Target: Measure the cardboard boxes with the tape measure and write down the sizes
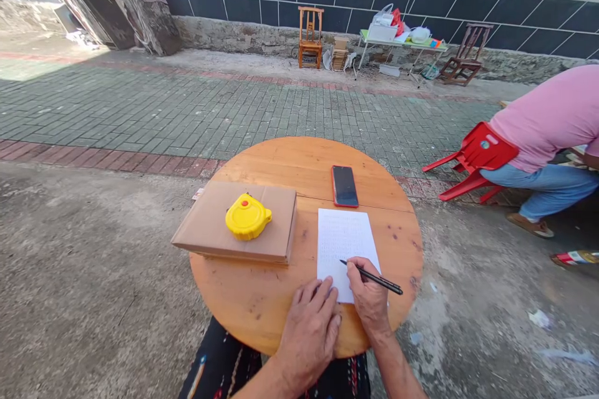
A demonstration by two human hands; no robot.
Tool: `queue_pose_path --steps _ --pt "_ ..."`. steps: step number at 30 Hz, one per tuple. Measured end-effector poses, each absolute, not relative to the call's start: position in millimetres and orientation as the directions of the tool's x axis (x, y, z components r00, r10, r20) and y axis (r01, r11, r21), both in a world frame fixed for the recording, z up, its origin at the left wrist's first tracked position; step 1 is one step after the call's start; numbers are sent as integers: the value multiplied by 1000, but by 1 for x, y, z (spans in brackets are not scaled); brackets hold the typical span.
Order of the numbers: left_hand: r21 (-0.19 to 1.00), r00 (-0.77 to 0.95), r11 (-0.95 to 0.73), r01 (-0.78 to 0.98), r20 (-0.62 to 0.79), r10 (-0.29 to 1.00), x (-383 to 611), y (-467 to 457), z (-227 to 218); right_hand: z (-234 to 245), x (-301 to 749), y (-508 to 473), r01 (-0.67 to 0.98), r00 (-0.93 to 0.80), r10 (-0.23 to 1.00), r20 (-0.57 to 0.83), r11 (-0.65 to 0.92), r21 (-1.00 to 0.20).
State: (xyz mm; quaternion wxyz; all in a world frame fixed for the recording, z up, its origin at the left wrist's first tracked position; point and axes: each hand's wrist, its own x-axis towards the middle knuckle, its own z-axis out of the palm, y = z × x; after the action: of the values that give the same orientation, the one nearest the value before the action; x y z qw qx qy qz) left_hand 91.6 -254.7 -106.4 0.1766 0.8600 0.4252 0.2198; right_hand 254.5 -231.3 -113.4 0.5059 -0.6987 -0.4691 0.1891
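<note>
A white sheet of paper (344,243) lies on a round wooden table (262,299). My right hand (367,296) is closed round a black pen (374,277), whose tip rests on the sheet. My left hand (309,333) lies flat with its fingers stretched out, pressing on the sheet's near left corner. A red-cased phone (345,186) lies face up just beyond the paper. To the left sits a flat cardboard box (206,230) with a yellow tape measure (247,217) on top.
A person in a pink top (547,118) sits on a red plastic chair (477,159) at the right. Far back by the tiled wall stand a wooden chair (310,37), a cluttered folding table (402,43) and another chair (465,56).
</note>
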Motion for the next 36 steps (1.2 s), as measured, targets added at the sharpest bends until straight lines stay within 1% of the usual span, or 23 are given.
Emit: queue_pose_path --steps 6,9,12,21,36 --pt "411 575 -617 671 238 783 95 -252 -108 -115 254 -230 512 481 843 241 -48 -858" --pt "398 564 -611 684 242 790 98 -252 -111 -117 255 -230 541 456 854 250 -43 -840" --pt "391 552 -618 682 278 786 100 -252 -112 -118 255 -230 556 443 861 249 -46 -830" --pt "413 545 -621 666 300 783 99 -251 -109 -113 254 -229 552 434 868 241 -45 -833" --pt "429 542 -609 668 280 792 98 -252 -111 -113 253 -228 586 419 873 251 -49 -809"
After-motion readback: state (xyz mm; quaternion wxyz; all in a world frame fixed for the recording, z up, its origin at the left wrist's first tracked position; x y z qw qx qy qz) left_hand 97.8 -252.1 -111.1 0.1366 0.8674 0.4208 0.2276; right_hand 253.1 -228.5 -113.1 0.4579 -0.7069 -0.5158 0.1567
